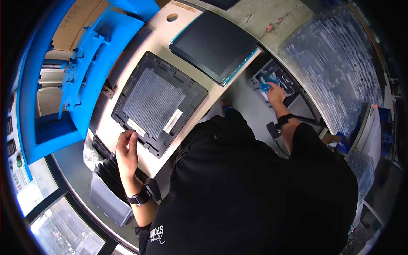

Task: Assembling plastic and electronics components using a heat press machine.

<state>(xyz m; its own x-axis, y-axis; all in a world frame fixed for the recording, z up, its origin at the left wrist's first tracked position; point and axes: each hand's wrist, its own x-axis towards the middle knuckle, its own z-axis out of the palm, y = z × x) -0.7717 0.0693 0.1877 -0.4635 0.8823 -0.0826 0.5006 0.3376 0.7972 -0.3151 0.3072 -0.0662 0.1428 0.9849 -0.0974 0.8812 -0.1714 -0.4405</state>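
My left hand (126, 151) rests at the near edge of a black square frame with a grey ribbed panel (158, 101), fingers curled, thumb and fingertips close to a pale strip (136, 126) on the frame. My right hand (275, 93) reaches down to the right and presses a blue cloth (266, 83) on a dark panel lying in a low tray (276, 78). A dark flat screen panel (214, 44) lies on the pale worktop (170, 29) beyond the frame. Both wrists wear black bands.
A blue metal machine frame (80, 68) stands at the left. A grey rack of dark slotted plates (108, 178) sits below my left hand. Tall stacks of clear plastic trays (335, 72) fill the right side. My black shirt covers the lower middle.
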